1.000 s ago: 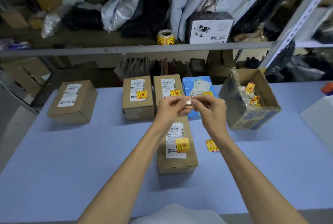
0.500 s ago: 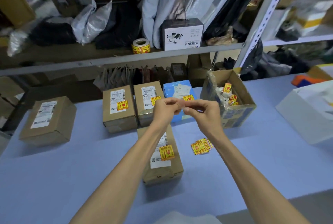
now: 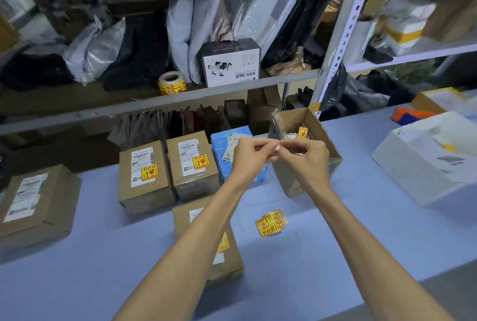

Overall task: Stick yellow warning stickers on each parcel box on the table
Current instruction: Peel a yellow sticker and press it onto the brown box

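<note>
Left hand (image 3: pixel 247 158): raised mid-view, fingers curled, thumb and forefinger nipped on a pale scrap (image 3: pixel 277 147) where both hands meet.
Right hand (image 3: pixel 307 159): also curled, its fingertips pinching the same scrap. I cannot tell whether the scrap is a sticker or backing paper.
Loose stickers (image 3: pixel 271 222): a small yellow stack on the table (image 3: pixel 103 269), at 5 o'clock from the hands, touching no box.
Marked boxes: the left brown box (image 3: pixel 144 191) and the right brown box (image 3: pixel 193 181) sit side by side at 9 o'clock, each showing a yellow sticker. The near box (image 3: pixel 206 217) at 6 o'clock lies under the left forearm, its sticker partly visible.
Blue box (image 3: pixel 227 140): just behind the left hand, which hides any sticker it may have.
Bare box (image 3: pixel 38 202): at 8 o'clock, well apart, with a white label only. It is probably the one left to do.
Open carton (image 3: pixel 309 124): at 1 o'clock, just behind the right hand, with yellow bits inside.
Likely step: peeling or separating a sticker.
Risk, folding: a peeled sticker could curl onto itself or cling to a fingertip if both pinches pull unevenly.
Risk, tearing: tugging hard on a stubborn backing could rip it.
Risk, reach: the bare box is far off, so a sticky piece carried across could snag a sleeve-free forearm or another box.
Risk, cover-up: placed carelessly, the sticker could land over the barcode.
</note>
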`<state>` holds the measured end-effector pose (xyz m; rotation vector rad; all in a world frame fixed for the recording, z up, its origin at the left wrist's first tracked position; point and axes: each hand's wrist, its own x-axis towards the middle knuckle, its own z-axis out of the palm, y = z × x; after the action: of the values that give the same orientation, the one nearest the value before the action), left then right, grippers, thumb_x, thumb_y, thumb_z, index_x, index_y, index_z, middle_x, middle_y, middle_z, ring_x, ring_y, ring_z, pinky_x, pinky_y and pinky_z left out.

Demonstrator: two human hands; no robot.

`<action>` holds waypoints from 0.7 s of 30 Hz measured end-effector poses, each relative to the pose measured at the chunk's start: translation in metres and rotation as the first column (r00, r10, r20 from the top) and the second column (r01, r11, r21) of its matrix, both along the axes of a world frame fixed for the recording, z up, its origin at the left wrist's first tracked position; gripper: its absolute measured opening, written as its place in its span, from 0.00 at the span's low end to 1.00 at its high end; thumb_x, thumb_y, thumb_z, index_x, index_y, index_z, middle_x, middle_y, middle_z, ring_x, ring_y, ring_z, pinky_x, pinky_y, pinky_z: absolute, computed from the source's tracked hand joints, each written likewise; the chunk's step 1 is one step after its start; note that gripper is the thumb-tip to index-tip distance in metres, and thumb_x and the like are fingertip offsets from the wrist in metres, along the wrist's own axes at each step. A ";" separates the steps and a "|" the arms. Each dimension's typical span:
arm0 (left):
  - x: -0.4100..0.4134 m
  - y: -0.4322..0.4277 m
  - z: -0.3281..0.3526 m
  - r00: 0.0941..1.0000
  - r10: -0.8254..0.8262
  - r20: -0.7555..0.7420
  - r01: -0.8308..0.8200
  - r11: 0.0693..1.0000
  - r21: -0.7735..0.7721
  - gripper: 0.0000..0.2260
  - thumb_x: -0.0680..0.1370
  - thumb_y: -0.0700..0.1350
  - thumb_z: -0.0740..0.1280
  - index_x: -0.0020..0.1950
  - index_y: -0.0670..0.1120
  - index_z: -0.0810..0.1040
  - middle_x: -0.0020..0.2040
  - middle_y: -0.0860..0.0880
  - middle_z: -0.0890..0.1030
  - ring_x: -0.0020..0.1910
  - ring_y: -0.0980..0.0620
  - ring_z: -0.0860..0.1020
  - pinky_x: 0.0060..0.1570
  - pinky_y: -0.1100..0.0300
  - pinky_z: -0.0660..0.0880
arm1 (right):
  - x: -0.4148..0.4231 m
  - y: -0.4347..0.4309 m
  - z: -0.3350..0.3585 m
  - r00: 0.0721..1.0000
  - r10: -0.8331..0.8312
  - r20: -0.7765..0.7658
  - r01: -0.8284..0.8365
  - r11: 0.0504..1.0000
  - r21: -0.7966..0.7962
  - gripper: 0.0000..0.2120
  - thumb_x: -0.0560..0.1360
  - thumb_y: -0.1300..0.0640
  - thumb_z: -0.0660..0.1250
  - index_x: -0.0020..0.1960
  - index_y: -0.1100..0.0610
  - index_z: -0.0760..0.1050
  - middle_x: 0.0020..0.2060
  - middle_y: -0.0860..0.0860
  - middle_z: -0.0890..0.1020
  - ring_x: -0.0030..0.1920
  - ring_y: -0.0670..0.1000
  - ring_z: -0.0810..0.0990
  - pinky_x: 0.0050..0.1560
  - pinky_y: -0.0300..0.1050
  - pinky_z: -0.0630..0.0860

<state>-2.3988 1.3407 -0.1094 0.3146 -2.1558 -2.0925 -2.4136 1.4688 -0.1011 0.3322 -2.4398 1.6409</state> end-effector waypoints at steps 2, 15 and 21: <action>-0.008 0.004 0.000 1.000 -0.025 0.002 0.025 1.000 -0.018 0.08 0.78 0.37 0.67 0.53 0.40 0.84 0.46 0.43 0.84 0.47 0.50 0.84 0.48 0.60 0.81 | -0.004 0.008 0.000 1.000 0.019 -0.023 -0.019 1.000 0.011 0.06 0.72 0.61 0.73 0.48 0.57 0.85 0.36 0.45 0.84 0.38 0.34 0.80 0.37 0.25 0.73; -0.081 0.037 0.000 0.995 -0.098 0.001 0.080 0.810 -0.582 0.01 0.72 0.42 0.74 0.43 0.46 0.84 0.39 0.49 0.84 0.42 0.51 0.81 0.45 0.57 0.76 | -0.073 0.042 -0.008 0.998 -0.003 -0.058 0.021 0.950 0.311 0.04 0.69 0.60 0.74 0.44 0.58 0.83 0.34 0.50 0.84 0.35 0.47 0.81 0.39 0.37 0.75; -0.120 0.042 0.019 0.968 -0.199 0.153 0.215 0.346 -0.913 0.08 0.75 0.46 0.71 0.52 0.47 0.81 0.52 0.44 0.81 0.52 0.42 0.79 0.44 0.55 0.70 | -0.124 0.051 -0.003 0.993 0.086 -0.080 -0.015 0.767 0.642 0.08 0.68 0.65 0.68 0.43 0.57 0.84 0.38 0.53 0.85 0.43 0.56 0.81 0.44 0.52 0.78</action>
<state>-2.5187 1.3828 -0.0900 -0.1027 -3.0609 -0.5504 -2.5372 1.5195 -0.1041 0.5601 -2.8510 0.7057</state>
